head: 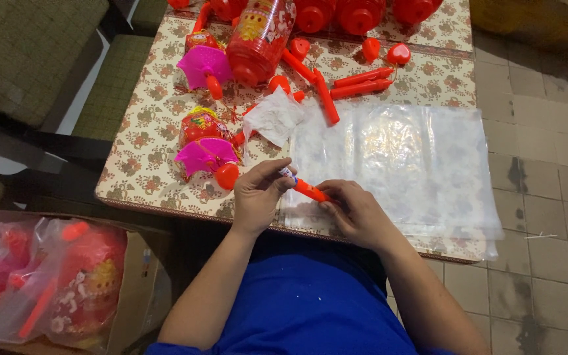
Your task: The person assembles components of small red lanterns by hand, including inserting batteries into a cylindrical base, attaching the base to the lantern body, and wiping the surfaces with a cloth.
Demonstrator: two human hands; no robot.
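- Orange stick [309,190]: a slim plastic rod with a pale tip at its upper left end, held slanting between both hands just above the near edge of the table [451,85].
- Left hand [260,195]: fingers curled closed on the pale-tipped end of the stick, thumb on top.
- Right hand [356,212]: fingers closed on the lower right end of the stick, resting over the near edge of the plastic bags.
- Stack of clear plastic bags [415,164]: lies flat on the table, directly beyond and to the right of the hands.
- White tissue [272,118]: crumpled, lying just beyond the left hand, touching the far left corner of the bags.
- Pink and red lantern toy [206,152]: lies on the table just left of the left hand; a second like it [205,62] lies farther back.
- Loose orange sticks [361,83]: several lie beyond the bags, with small red heart-shaped pieces [399,54] near them.
- Large red lantern [260,36]: lies tilted at the far side of the table, beside a row of red round parts [359,14].
- Tablecloth: floral, cream and brown.
- Cardboard box [141,289]: stands on the floor at lower left, holding bagged red lanterns [67,283].
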